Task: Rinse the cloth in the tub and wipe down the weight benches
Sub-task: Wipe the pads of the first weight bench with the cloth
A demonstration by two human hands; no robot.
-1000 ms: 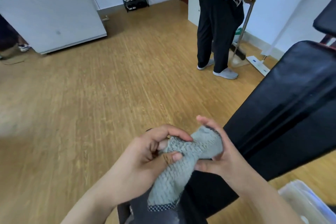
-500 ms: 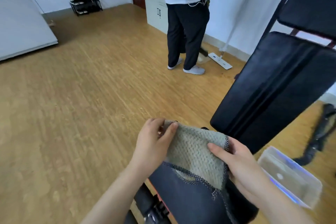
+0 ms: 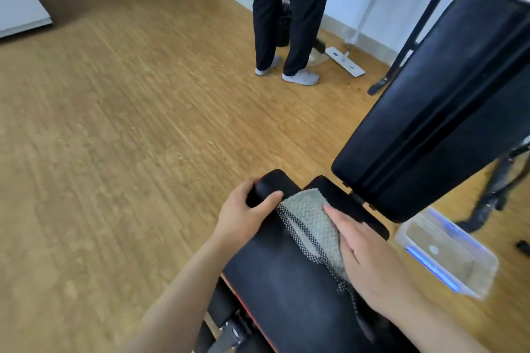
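Observation:
A grey knitted cloth (image 3: 309,218) with a black-and-white checked edge lies spread on the black padded seat (image 3: 286,275) of a weight bench. My right hand (image 3: 370,258) presses flat on the cloth, fingers stretched out. My left hand (image 3: 246,212) grips the seat's rounded front corner, its thumb touching the cloth's left edge. The bench's raised black backrest (image 3: 438,112) rises to the right. A clear plastic tub (image 3: 447,252) with water stands on the floor right of the seat.
A person in black trousers and grey shoes (image 3: 289,14) stands ahead, beside a flat white mop (image 3: 345,61) leaning on the wall. Black bench frame legs (image 3: 496,189) sit at right. A white cabinet (image 3: 20,8) is at far left. Wooden floor (image 3: 129,123) stretches left.
The cloth went from bunched between both hands to spread out and laid on the bench seat. My right hand now presses it flat; my left hand has moved to the seat's corner.

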